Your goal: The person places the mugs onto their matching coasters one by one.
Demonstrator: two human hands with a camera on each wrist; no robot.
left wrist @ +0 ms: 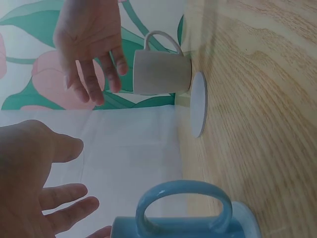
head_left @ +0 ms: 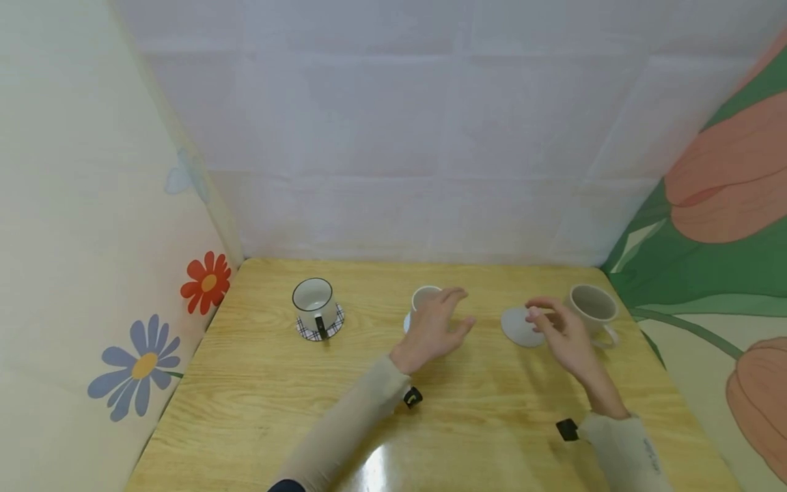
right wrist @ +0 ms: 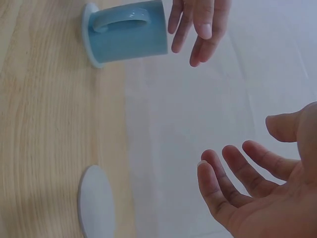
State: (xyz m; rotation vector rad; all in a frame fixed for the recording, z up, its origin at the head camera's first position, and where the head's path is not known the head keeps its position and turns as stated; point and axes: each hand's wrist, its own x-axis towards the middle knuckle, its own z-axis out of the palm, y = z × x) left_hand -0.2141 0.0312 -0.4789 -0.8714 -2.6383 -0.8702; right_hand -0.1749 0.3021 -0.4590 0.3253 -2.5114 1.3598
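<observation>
My left hand [head_left: 433, 330] hovers over the table with fingers spread and holds nothing. Partly hidden behind it is a light blue mug [right wrist: 131, 37], which stands on a round coaster [right wrist: 90, 37]. My right hand [head_left: 564, 335] is raised with its fingers loosely bent, nothing in them. Close by it lies a bare round grey-white coaster [head_left: 518, 326]. Just right of that coaster a greyish-beige mug [head_left: 593, 305] stands upright on the wood, its handle [left wrist: 165, 37] turned toward the near right. In the left wrist view, a gap shows between the right hand and this mug.
At the left of the wooden table [head_left: 246, 410] a white mug with a dark rim [head_left: 316, 311] stands on a checked coaster [head_left: 335, 328]. A white cloth [head_left: 369, 171] hangs behind the table's back edge. Flower-patterned cloths flank both sides.
</observation>
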